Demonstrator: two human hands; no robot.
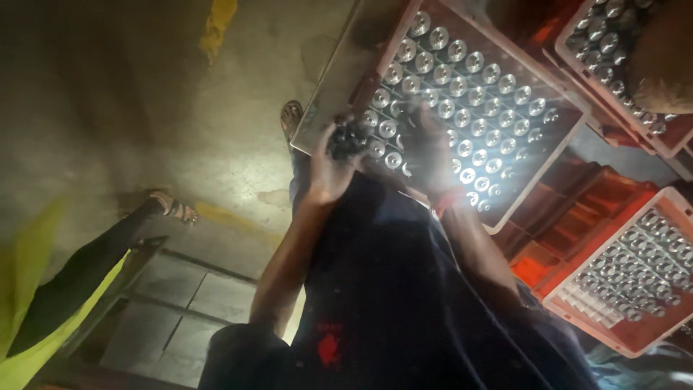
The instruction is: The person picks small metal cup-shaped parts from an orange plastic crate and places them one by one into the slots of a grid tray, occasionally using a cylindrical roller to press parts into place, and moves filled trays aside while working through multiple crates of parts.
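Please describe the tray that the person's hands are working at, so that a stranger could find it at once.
Three trays of shiny metal caps fill the right side. The tray wanted is the largest, in the upper middle. Only this one has both hands over its near edge, the left hand gripping a dark cluster of parts.

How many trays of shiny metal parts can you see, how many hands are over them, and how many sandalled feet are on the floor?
Trays of metal parts: 3
Hands, left hand and right hand: 2
Sandalled feet: 2
Total: 7
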